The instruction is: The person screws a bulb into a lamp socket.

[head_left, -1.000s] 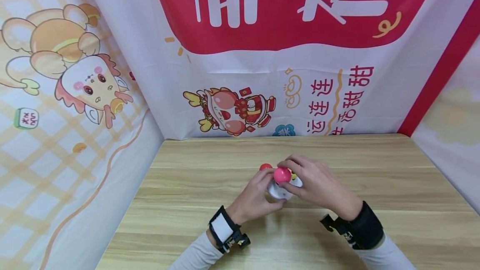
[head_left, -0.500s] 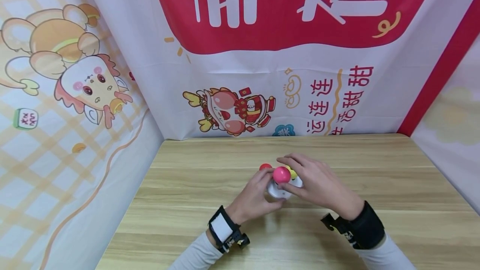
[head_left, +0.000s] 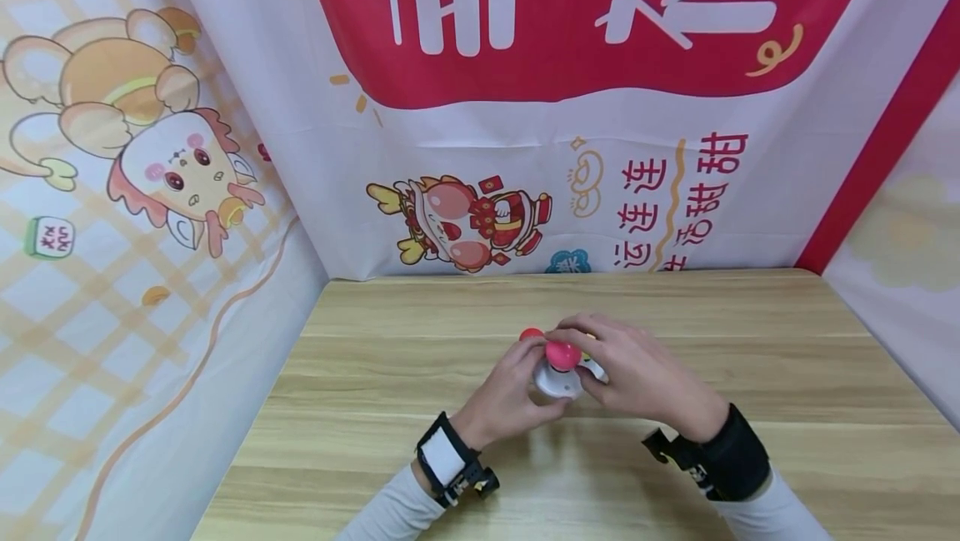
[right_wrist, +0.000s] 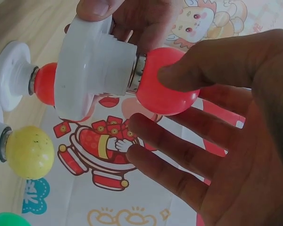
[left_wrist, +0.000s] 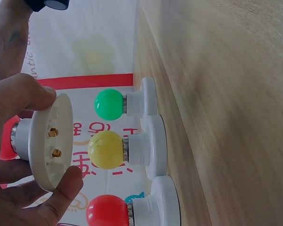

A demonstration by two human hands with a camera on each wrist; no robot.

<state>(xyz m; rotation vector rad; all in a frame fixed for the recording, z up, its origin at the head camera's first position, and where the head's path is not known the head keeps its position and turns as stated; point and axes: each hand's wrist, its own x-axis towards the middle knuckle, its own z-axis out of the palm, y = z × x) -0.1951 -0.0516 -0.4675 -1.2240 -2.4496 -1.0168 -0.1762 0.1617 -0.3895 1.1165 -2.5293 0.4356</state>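
My left hand (head_left: 517, 398) grips the round plate of a white lamp holder (right_wrist: 75, 70) by its rim, up off the table. In the left wrist view its open back shows two brass screws (left_wrist: 53, 133). A pinkish-red light bulb (right_wrist: 165, 80) sits in the holder, with its metal collar partly visible at the socket. My right hand (head_left: 637, 370) pinches this bulb, the thumb (right_wrist: 179, 77) lying on its glass. The other right fingers extend past the bulb, spread apart.
Behind the hands, three white holders stand in a row on the wooden table (head_left: 375, 374), carrying a red bulb (left_wrist: 108, 210), a yellow bulb (left_wrist: 106, 149) and a green bulb (left_wrist: 108, 104). A printed cloth (head_left: 450, 132) hangs along the table's back edge.
Half a second ago the right fingers were spread wider around the bulb; now they close over it, covering most of the yellow bulb behind. The left hand has stayed put with the holder.
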